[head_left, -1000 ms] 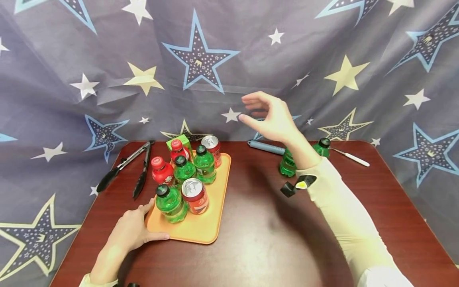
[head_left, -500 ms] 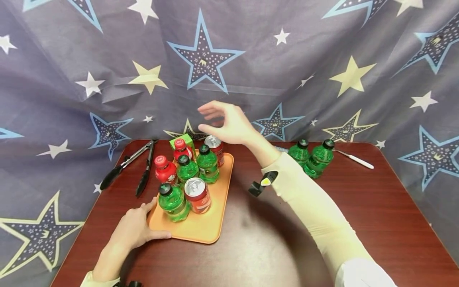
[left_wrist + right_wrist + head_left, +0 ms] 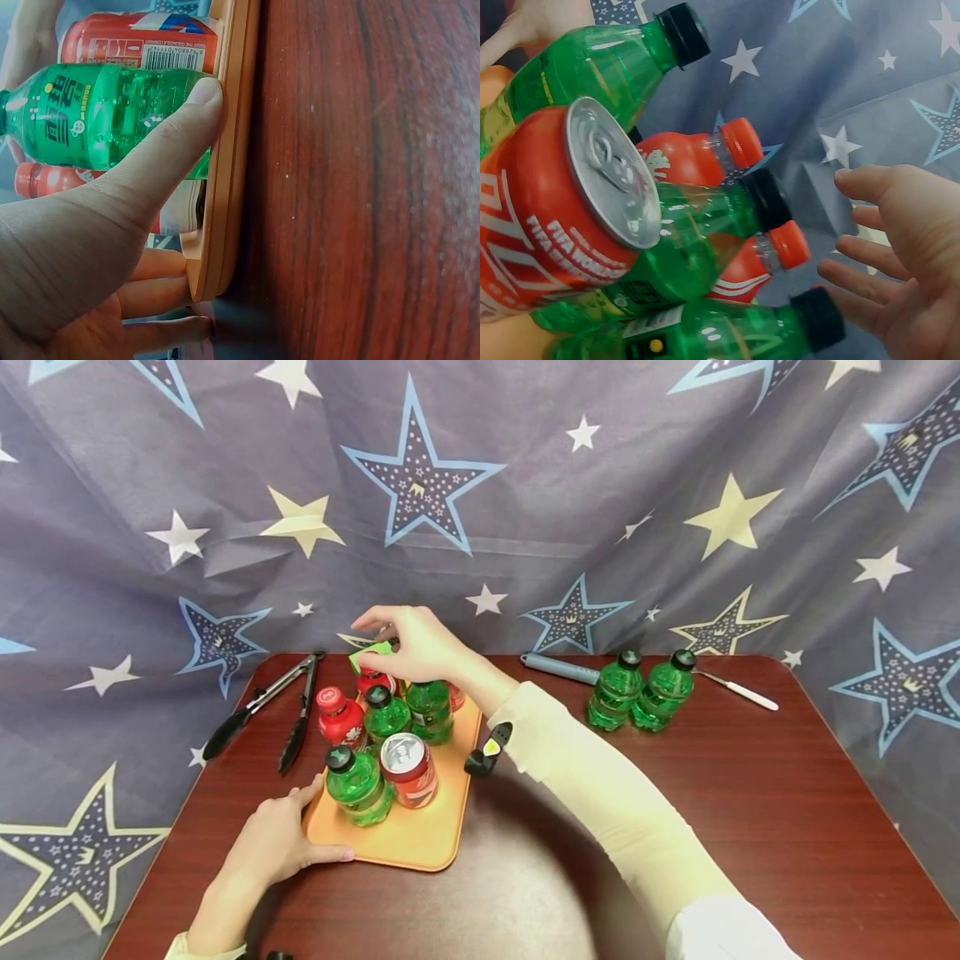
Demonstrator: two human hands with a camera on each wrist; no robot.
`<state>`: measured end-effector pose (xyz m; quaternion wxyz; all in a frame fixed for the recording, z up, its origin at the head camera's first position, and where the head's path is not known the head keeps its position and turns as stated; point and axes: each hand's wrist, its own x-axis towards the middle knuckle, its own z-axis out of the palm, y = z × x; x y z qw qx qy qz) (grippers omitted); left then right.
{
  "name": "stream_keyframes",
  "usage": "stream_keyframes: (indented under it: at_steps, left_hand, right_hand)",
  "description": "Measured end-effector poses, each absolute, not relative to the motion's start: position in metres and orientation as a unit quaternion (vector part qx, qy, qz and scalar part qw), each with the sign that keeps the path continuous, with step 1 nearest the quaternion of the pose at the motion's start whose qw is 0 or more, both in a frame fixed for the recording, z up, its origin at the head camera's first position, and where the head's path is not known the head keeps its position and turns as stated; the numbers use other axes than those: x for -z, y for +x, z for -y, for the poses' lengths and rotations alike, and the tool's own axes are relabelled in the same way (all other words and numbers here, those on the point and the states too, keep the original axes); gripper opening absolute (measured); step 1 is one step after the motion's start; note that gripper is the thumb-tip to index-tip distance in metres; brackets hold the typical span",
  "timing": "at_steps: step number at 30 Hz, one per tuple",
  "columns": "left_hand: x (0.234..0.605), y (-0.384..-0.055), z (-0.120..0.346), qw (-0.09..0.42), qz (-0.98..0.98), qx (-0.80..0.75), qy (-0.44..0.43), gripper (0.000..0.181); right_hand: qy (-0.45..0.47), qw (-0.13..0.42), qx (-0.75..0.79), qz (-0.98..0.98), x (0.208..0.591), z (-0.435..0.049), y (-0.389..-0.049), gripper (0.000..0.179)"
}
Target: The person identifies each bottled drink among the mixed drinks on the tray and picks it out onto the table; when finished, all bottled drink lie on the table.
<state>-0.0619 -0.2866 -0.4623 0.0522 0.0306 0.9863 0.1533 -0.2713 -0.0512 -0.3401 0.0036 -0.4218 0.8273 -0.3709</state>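
Note:
My left hand (image 3: 277, 835) holds the near left corner of an orange tray (image 3: 442, 827), its thumb (image 3: 169, 142) along the near rim and its fingers at the left side. On the tray stand three green soda bottles (image 3: 358, 787) with black caps, two red bottles (image 3: 341, 718) and a red soda can (image 3: 408, 768). A second can (image 3: 456, 696) is mostly hidden by my right hand (image 3: 423, 643). That hand hovers over the far end of the tray, above a green box (image 3: 369, 653), fingers loosely bent and holding nothing. In the right wrist view its fingers are apart from the bottles.
Black-tipped tongs (image 3: 296, 710) lie left of the tray. Two more green bottles (image 3: 637, 693) stand at the back right, beside a blue-grey handle (image 3: 561, 668) and a thin white-handled tool (image 3: 750, 695). A star-patterned curtain (image 3: 570, 527) hangs behind the table.
My right hand has moved left and down, from near the two separate green bottles to above the green box. My left hand and the things on the tray stay in place.

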Motion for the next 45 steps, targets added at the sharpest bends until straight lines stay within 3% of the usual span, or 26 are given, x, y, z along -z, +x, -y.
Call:
stream_keyframes:
  at_steps: [11, 45]
  left_hand:
    - [0.464, -0.061, 0.287, 0.06, -0.985, -0.157, 0.027, 0.132]
    - [0.46, -0.062, 0.287, 0.055, -0.986, -0.157, 0.028, 0.13]
  right_hand:
    - [-0.416, 0.044, 0.308, -0.855, 0.348, 0.067, -0.269, 0.047]
    - [-0.445, 0.028, 0.187, -0.875, 0.345, 0.068, -0.276, 0.031]
